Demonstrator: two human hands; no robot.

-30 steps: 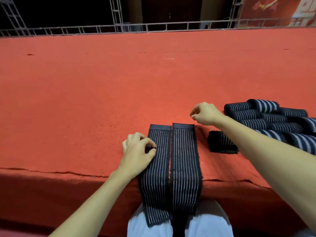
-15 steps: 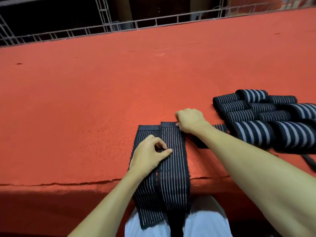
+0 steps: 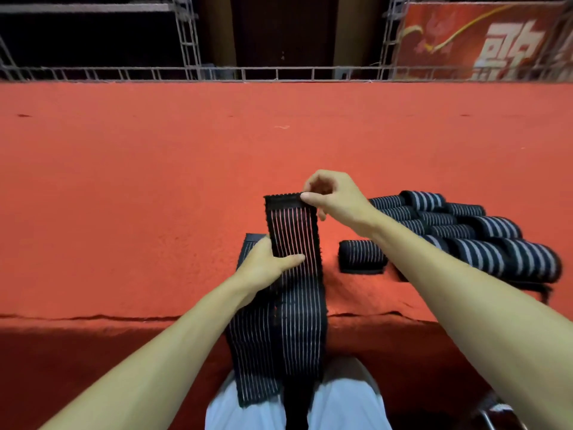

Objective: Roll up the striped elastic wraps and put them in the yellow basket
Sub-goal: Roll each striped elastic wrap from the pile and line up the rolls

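Left of the pile of rolled wraps (image 3: 483, 240), the right hand (image 3: 335, 197) has now pinched the far end of the striped wrap (image 3: 294, 231) up off the carpet (image 3: 155, 181), while the left hand (image 3: 266, 265) grips its middle, so rolling looks imminent.

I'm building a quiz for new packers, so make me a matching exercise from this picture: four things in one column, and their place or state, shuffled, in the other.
Things:
1. raised black pinstriped elastic wrap
2. flat black pinstriped elastic wrap
3. lone rolled black striped wrap
4. heap of rolled black striped wraps
States:
A. piled far right
B. top pinched by right hand
C. partly hidden behind the left hand
D. alone beside the heap
Pairs: 1-B, 2-C, 3-D, 4-A
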